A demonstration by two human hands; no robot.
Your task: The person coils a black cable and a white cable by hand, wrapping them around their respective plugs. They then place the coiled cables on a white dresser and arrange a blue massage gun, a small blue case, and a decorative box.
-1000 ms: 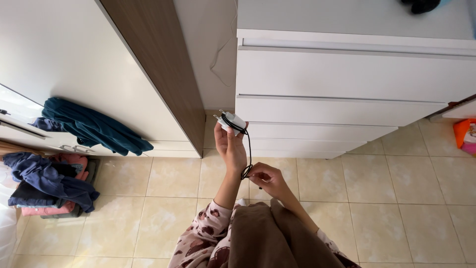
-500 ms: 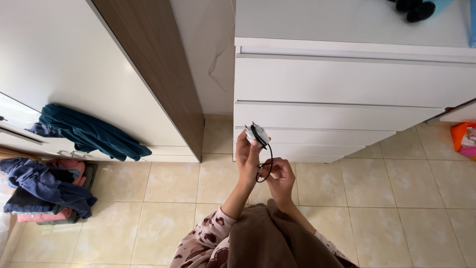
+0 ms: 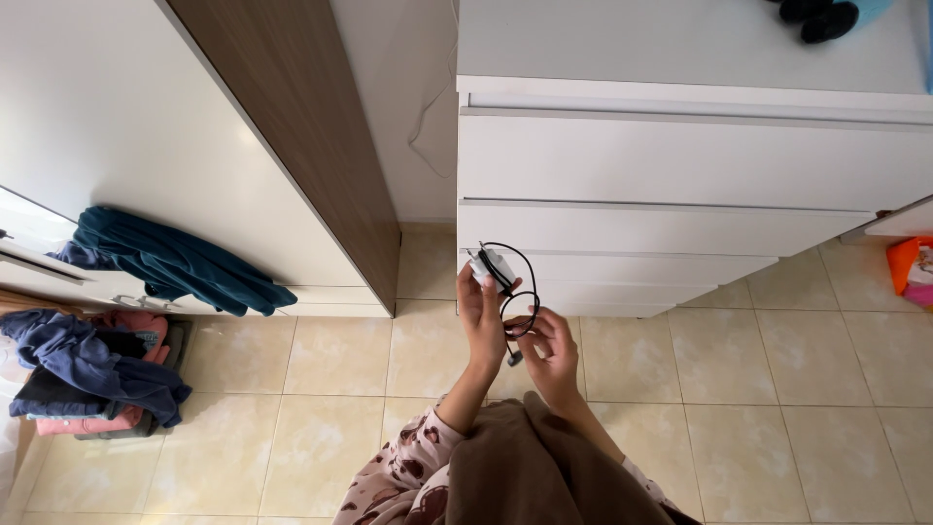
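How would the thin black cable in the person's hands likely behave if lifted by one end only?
Probably floppy: the black cable curves in loose loops between the left hand and right hand, and its plug end dangles free. It looks light, since fingertips alone hold it. The small white block at its upper end seems heavier, so it would likely swing.

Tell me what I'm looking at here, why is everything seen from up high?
The camera sits on a person's head and looks straight down, so you see their own two hands. The left hand holds up a small white plug block with a thin black cable looping from it. The right hand pinches the cable lower down. Below is a tiled floor. Ahead stands a white chest of drawers. On the left, a teal garment hangs from a drawer, and more clothes are piled in a basket.
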